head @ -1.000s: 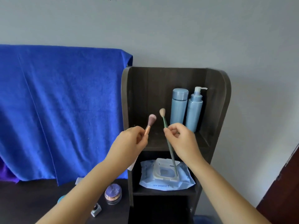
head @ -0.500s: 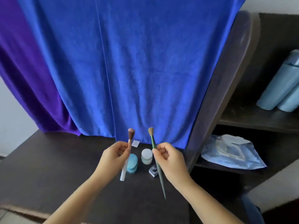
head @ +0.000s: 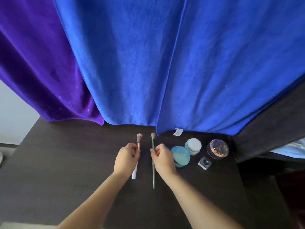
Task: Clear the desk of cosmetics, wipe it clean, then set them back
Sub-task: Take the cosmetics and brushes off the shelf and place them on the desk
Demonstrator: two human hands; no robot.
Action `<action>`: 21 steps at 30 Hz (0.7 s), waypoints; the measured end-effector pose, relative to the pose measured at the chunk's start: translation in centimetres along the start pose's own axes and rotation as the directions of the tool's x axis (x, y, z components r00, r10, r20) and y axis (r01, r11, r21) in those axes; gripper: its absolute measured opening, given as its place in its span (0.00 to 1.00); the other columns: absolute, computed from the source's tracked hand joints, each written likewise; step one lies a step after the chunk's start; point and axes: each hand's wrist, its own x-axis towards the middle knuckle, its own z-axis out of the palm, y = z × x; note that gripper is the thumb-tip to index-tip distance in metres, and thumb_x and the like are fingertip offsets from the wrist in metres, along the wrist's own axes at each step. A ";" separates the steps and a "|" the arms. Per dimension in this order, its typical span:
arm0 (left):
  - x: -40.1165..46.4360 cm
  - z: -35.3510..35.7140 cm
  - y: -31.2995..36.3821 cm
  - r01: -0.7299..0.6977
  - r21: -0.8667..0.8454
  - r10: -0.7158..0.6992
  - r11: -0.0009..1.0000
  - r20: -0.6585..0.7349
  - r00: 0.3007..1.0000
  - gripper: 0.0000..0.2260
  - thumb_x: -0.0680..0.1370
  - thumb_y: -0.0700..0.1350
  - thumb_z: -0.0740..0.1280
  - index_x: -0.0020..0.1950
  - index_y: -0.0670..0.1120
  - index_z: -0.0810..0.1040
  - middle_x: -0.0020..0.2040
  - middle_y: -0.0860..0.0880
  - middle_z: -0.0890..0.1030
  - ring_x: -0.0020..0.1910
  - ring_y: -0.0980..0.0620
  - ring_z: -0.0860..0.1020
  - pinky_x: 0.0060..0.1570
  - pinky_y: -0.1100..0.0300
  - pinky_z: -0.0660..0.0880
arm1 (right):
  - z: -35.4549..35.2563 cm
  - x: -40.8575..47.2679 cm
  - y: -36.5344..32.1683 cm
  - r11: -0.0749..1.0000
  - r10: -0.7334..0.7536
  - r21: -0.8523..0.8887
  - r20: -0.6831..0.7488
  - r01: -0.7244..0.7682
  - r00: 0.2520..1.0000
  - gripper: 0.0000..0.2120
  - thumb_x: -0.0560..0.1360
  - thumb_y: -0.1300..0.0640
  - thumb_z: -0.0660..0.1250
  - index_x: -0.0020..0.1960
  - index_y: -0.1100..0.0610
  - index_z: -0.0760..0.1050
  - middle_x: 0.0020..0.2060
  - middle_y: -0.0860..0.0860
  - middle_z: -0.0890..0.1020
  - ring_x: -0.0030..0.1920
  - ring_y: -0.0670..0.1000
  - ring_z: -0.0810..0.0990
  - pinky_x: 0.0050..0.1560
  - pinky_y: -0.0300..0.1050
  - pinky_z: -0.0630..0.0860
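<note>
My left hand [head: 127,158] grips a makeup brush with a white handle and pink bristles [head: 139,137], held low over the dark desk [head: 66,162]. My right hand [head: 163,158] grips a long green-handled brush [head: 153,172] with pale bristles pointing away from me. Both brushes lie nearly parallel, close to the desk top; whether they touch it I cannot tell. To the right stand a teal compact [head: 180,156], a pale green jar [head: 193,146], a dark jar with a shiny lid [head: 217,148] and a small square bottle [head: 204,162].
A blue towel [head: 165,63] and a purple cloth [head: 38,63] hang behind the desk down to its back edge. A dark shelf unit's side panel [head: 267,126] rises at the right, with a wipes packet [head: 293,148] partly visible inside it.
My view swung from the shelf unit down to the desk. Both hands carried the brushes from in front of the shelf down to just above the desk top.
</note>
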 end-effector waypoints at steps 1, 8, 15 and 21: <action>0.4 0.3 -0.4 -0.012 0.012 0.012 1.000 0.002 1.000 0.04 0.75 0.43 0.65 0.46 0.43 0.76 0.34 0.50 0.77 0.43 0.46 0.75 0.39 0.54 0.71 | 0.2 0.5 0.1 0.999 0.012 -0.032 -0.008 -0.012 1.000 0.09 0.74 0.57 0.66 0.38 0.58 0.69 0.36 0.56 0.77 0.43 0.58 0.77 0.43 0.47 0.68; 1.0 1.7 -2.7 -0.112 0.139 0.119 0.984 -0.041 0.992 0.07 0.73 0.45 0.68 0.45 0.43 0.73 0.38 0.49 0.77 0.45 0.45 0.71 0.41 0.53 0.69 | 1.1 1.1 0.4 0.979 0.061 -0.192 -0.023 -0.065 0.998 0.10 0.75 0.56 0.66 0.47 0.64 0.72 0.46 0.60 0.80 0.49 0.59 0.78 0.48 0.47 0.69; 0.9 0.4 -0.5 -0.225 0.173 0.245 0.959 -0.104 0.964 0.09 0.73 0.48 0.69 0.46 0.45 0.73 0.41 0.50 0.76 0.44 0.46 0.72 0.39 0.54 0.69 | -2.1 -0.2 -1.7 0.999 -0.022 -0.042 -0.022 0.021 1.000 0.10 0.75 0.52 0.66 0.49 0.58 0.70 0.35 0.52 0.78 0.39 0.59 0.80 0.43 0.53 0.76; -0.8 -1.0 10.4 -0.541 0.003 0.532 0.841 -0.189 0.825 0.09 0.74 0.46 0.69 0.52 0.46 0.73 0.40 0.53 0.74 0.42 0.58 0.70 0.39 0.59 0.71 | -14.2 -2.0 -4.5 0.970 -0.189 0.094 -0.284 0.224 0.940 0.09 0.74 0.54 0.67 0.52 0.55 0.72 0.31 0.47 0.74 0.33 0.52 0.77 0.42 0.45 0.72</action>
